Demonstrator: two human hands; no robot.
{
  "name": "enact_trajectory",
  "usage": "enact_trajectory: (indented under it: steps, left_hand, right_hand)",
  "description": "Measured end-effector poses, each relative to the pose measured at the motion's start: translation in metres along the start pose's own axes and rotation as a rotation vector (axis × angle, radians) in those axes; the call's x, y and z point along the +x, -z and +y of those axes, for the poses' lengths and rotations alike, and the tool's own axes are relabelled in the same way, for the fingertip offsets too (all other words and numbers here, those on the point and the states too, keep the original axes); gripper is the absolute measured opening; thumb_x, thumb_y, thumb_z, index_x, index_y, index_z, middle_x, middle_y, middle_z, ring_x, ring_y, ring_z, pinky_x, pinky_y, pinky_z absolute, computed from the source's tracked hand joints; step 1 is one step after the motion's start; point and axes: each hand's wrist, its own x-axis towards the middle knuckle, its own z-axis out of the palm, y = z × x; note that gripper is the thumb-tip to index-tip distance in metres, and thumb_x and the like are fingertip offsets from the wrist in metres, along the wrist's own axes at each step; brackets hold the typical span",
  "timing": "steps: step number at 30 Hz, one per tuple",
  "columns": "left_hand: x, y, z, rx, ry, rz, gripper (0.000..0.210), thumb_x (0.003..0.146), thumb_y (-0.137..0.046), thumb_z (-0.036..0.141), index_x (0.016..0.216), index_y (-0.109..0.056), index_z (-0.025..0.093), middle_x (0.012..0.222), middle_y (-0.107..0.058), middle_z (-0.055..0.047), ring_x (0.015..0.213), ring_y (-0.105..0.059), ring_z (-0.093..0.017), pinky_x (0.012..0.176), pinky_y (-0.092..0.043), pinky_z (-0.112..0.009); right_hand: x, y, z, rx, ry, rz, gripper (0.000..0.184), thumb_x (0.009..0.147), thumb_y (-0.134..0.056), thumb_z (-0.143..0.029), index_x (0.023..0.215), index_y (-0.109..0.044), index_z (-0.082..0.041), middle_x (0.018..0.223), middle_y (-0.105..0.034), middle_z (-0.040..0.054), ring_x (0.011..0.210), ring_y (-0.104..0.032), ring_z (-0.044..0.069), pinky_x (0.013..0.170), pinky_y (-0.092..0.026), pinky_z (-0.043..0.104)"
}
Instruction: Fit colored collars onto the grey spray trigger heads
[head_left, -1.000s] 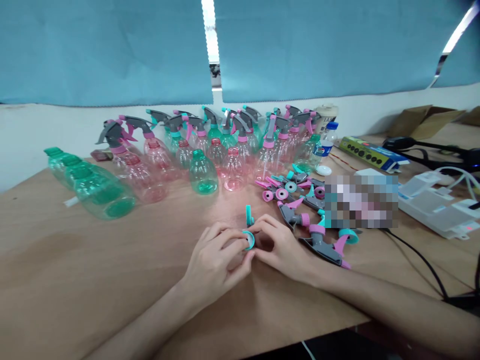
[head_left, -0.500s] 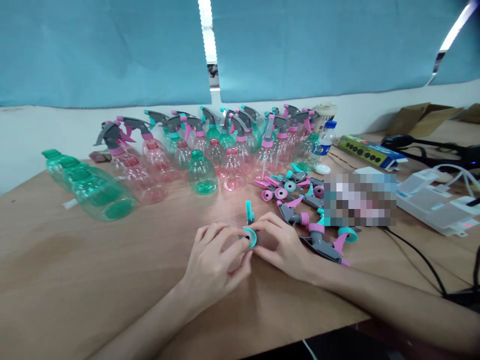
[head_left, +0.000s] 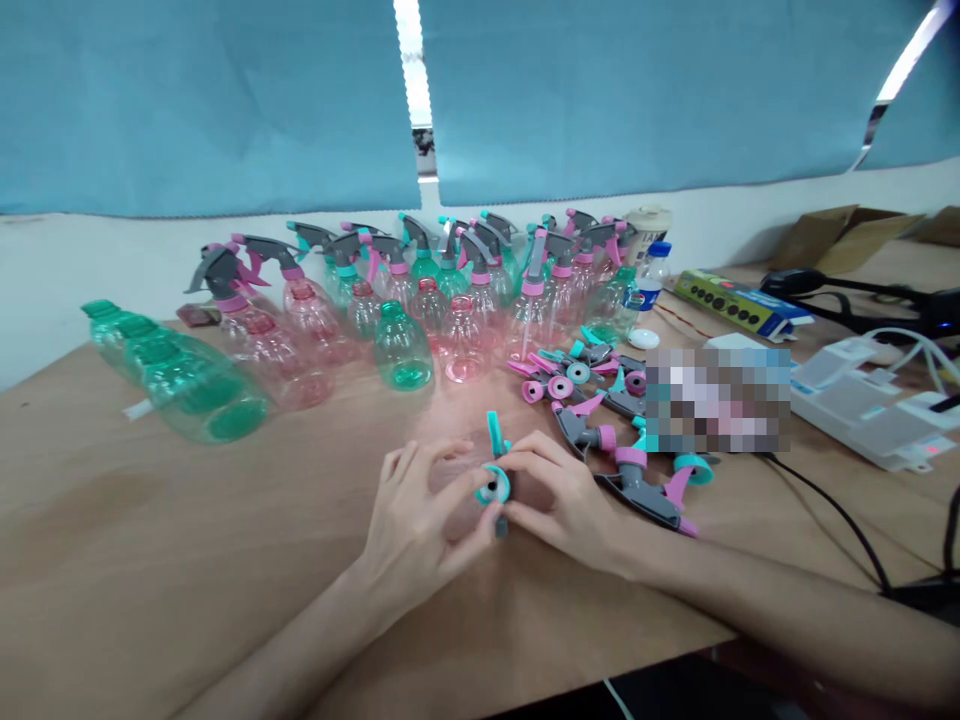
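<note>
Between my two hands is a spray nozzle head (head_left: 493, 484) with a turquoise collar and trigger, its round collar opening turned up toward me. My left hand (head_left: 416, 510) pinches the collar between thumb and index finger from the left. From the right, my right hand (head_left: 562, 500) grips the same head with its fingertips at the collar. The head's grey body is mostly hidden by my fingers. Just right of my right hand lies a loose grey and pink spray head (head_left: 641, 490), near a pile of others in pink, turquoise and grey.
Beyond my hands stand an open green bottle (head_left: 405, 350) and an open pink bottle (head_left: 461, 345), before rows of bottles with spray heads. Green bottles (head_left: 199, 390) lie at the left. A blue-capped water bottle (head_left: 654, 270), a power strip box (head_left: 739, 305) and a clear plastic container (head_left: 862, 400) are on the right.
The thumb and fingers of my left hand have spread and shifted on the collar, showing more of its inside. The spray head has dipped slightly toward me.
</note>
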Motion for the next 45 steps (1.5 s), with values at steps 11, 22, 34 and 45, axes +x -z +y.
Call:
enact_trajectory:
  steps: [11,22,34,45]
  left_hand:
    - [-0.001,-0.001,0.001,-0.152,0.014,-0.066,0.012,0.083,-0.056,0.019,0.091,-0.064,0.021,0.100,-0.056,-0.007,0.091,-0.053,-0.021,0.078,-0.046,-0.037]
    - [0.000,0.000,0.000,-0.083,0.065,-0.041,0.016,0.080,-0.059,0.024,0.095,-0.064,0.020,0.097,-0.056,-0.008,0.088,-0.054,-0.022,0.076,-0.044,-0.037]
    - [-0.003,-0.005,0.009,-0.270,0.112,-0.092,0.003,0.080,-0.058,0.020,0.080,-0.058,0.018,0.090,-0.053,-0.005,0.084,-0.053,-0.019,0.075,-0.048,-0.034]
    - [-0.003,-0.007,0.007,-0.015,0.138,-0.097,0.013,0.080,-0.060,0.027,0.088,-0.058,0.017,0.086,-0.057,-0.007,0.080,-0.054,-0.023,0.069,-0.048,-0.039]
  right_hand:
    - [0.002,0.000,0.002,-0.049,-0.006,-0.037,0.021,0.084,-0.060,-0.020,0.105,-0.058,-0.020,0.100,-0.059,0.0066,0.094,-0.056,0.021,0.082,-0.049,0.038]
    - [0.001,0.000,0.001,-0.056,0.001,-0.008,0.019,0.086,-0.059,-0.023,0.104,-0.059,-0.020,0.098,-0.059,0.0064,0.092,-0.056,0.020,0.079,-0.049,0.037]
    - [0.001,-0.002,0.002,-0.059,0.004,-0.083,0.023,0.082,-0.063,-0.018,0.104,-0.059,-0.020,0.099,-0.060,0.0064,0.091,-0.057,0.021,0.080,-0.049,0.037]
    - [0.002,-0.003,0.006,-0.040,-0.041,-0.032,0.021,0.084,-0.061,-0.022,0.104,-0.059,-0.021,0.099,-0.059,0.0066,0.091,-0.058,0.020,0.080,-0.050,0.036]
